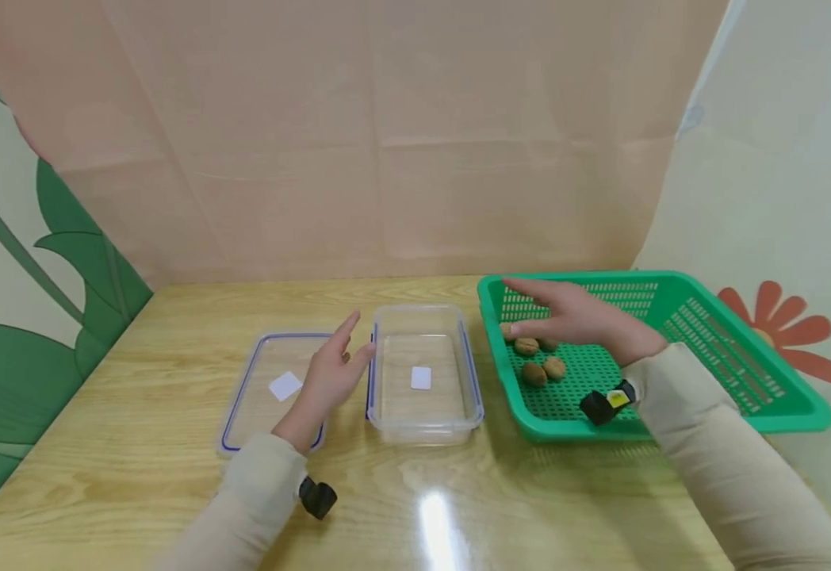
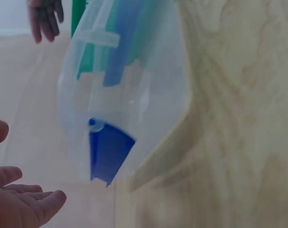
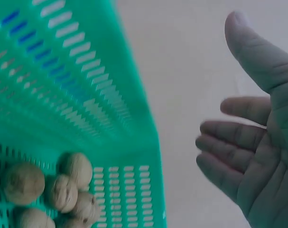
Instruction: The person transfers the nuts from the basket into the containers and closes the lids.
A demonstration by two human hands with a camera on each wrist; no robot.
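Note:
Several walnuts (image 1: 534, 373) lie in the left end of a green plastic basket (image 1: 744, 420). Over them my right hand (image 1: 578, 313) reaches with thumb and fingers spread, holding nothing. The right wrist view shows the same walnuts (image 3: 24, 183) apart from my open palm (image 3: 257, 161). Left of the basket stands a clear plastic container (image 1: 426, 432) without its lid on, a white label inside its outline. My left hand (image 1: 330, 373) hovers between this container and its blue-edged lid (image 1: 244, 404), fingers extended and nothing in them. A blue clip (image 2: 108, 152) on the container shows in the left wrist view.
All of it stands on a wooden table (image 1: 137, 476). A beige sheet (image 1: 387, 143) hangs behind the table. The wall (image 1: 779, 198) to the right carries painted flowers, and a painted leaf pattern (image 1: 80, 214) covers the left wall.

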